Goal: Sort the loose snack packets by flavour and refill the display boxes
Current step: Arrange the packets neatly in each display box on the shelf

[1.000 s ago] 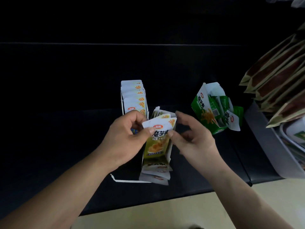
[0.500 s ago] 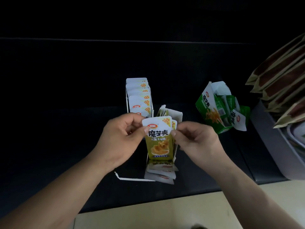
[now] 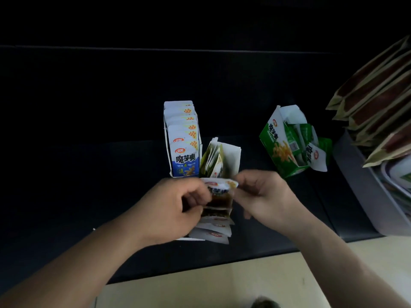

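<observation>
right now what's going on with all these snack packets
A person is refilling display boxes on a dark shelf. Both hands, left hand and right hand, pinch one yellow-green packet by its top edge, over the middle box that holds matching packets. Beside it a box of blue packets stands full, and a green box sits to the right, tilted, with green packets spilling out.

- Bare dark shelf [image 3: 77, 174] is left open on the left.
- The right is hemmed by the green box [image 3: 287, 150] and grey bin [image 3: 355, 187].
- The blue packets [image 3: 183, 141] stand just behind.
</observation>
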### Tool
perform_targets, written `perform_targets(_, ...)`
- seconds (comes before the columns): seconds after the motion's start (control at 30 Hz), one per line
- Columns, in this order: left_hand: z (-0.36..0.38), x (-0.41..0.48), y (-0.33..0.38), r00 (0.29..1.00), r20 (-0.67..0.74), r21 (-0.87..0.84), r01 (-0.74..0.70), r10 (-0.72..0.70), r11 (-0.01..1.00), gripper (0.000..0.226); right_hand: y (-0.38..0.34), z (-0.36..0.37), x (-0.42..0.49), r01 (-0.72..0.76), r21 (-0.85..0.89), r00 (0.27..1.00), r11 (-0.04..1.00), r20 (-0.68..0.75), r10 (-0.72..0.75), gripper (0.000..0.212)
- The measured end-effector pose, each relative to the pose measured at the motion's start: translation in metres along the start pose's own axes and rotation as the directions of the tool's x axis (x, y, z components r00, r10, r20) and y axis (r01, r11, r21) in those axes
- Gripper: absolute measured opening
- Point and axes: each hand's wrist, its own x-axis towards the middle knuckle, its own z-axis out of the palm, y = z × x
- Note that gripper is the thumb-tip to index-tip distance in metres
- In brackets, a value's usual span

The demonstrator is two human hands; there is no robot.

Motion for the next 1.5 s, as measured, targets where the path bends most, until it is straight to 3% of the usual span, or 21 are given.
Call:
perform_targets(0.13,-0.004,-0.005,-0.008,0.975,-0.219,-0.063,0.013,-0.026,0.998,0.033,0.006,0.009,-0.007,0.003,-0.136,0.993,0.991,0.121,0.014,0.019)
perform_targets(0.3,0.007,-0.008,0.001,0.998,-0.06,-0.043,0.006,-0.009,0.999,0.009,-0.005,0.0,-0.002,-0.053,-0.117,0.959,0.992,0.272,0.083,0.037)
perform_targets(0.33,0.01,-0.006,0.001,0.996,-0.088,-0.03,-0.014,0.011,0.999,0.008,-0.005,-0.002,0.0,-0.065,-0.071,0.972,0.995,0.222,0.079,0.037)
perform_targets(0.4,0.017,0.003,0.002,0.979,-0.201,0.067,-0.03,0.043,0.997,0.023,-0.001,-0.001,0.003,-0.031,0.007,0.999,0.999,-0.01,0.031,0.033)
perform_targets(0.5,0.023,0.025,0.005,0.94,-0.333,0.31,0.032,0.077,0.95,0.035,0.009,0.008,0.006,-0.012,0.047,0.968,0.999,-0.249,0.023,0.027)
perform_targets(0.57,0.026,0.037,0.002,0.922,-0.374,0.339,0.034,0.101,0.94,0.031,0.015,0.013,0.006,-0.006,0.023,0.962,1.0,-0.272,0.012,0.026)
perform_targets(0.77,0.018,0.023,-0.008,0.927,-0.355,0.192,-0.055,0.122,0.98,0.009,0.018,0.012,0.004,0.029,-0.041,0.956,0.999,-0.291,-0.039,0.034)
perform_targets(0.93,-0.008,0.012,0.004,0.905,-0.423,0.001,-0.042,0.038,0.999,0.014,0.011,0.008,0.005,-0.03,0.208,0.967,0.978,-0.243,0.081,0.036)
perform_targets(1.07,-0.016,0.014,0.013,0.948,-0.316,0.025,-0.035,0.041,0.999,0.012,0.007,0.008,0.004,-0.015,0.244,0.964,0.97,-0.254,0.079,0.037)
perform_targets(1.17,-0.016,0.011,0.009,0.999,-0.043,0.082,-0.017,0.02,0.996,0.013,0.01,0.006,0.006,-0.005,0.244,0.957,0.97,-0.279,0.075,0.043)
perform_targets(1.23,-0.011,0.006,0.002,0.994,0.102,0.174,-0.043,0.025,0.984,0.012,0.014,0.005,0.009,0.035,0.13,0.948,0.991,-0.318,0.008,0.045)
perform_targets(1.33,-0.003,0.003,-0.008,0.989,0.109,0.307,-0.126,0.097,0.943,0.016,0.016,0.004,0.024,0.041,-0.096,0.946,0.995,-0.315,-0.07,0.038)
perform_targets(1.43,-0.002,0.001,-0.009,0.987,0.134,0.292,-0.124,0.087,0.948,0.022,0.012,0.001,0.045,0.01,-0.274,0.961,0.962,-0.265,-0.085,0.038)
perform_targets(1.5,-0.001,0.0,-0.01,0.983,0.165,0.279,-0.128,0.084,0.952,0.043,0.007,0.0,0.055,-0.016,-0.344,0.97,0.939,-0.232,-0.069,0.03)
